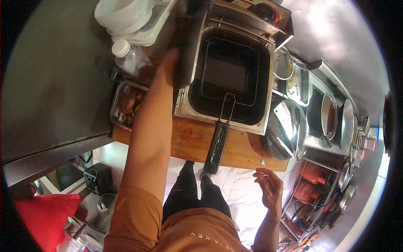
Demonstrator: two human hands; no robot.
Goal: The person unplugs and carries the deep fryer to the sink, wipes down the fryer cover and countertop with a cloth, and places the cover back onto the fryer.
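My left arm reaches forward along the left side of a deep fryer (181, 105). My left hand (169, 61) is at a dark metal panel (191, 46) standing beside the fryer; its fingers are hidden or too dark to make out. A wire basket with a black handle (217, 145) sits in the fryer's dark well, the handle pointing towards me. My right hand (269, 187) hangs in front of the wooden counter (241, 153), fingers loosely bent and apart, holding nothing. A clear bottle with a white cap (130, 59) stands left of my left forearm.
Left of my arm, a tray of brown food (128, 105) lies partly hidden, with white bowls (126, 17) on a scale behind. At right are a strainer (283, 63), metal trays (298, 84) and pans (329, 115). Red gas cylinders (308, 191) stand on a low rack.
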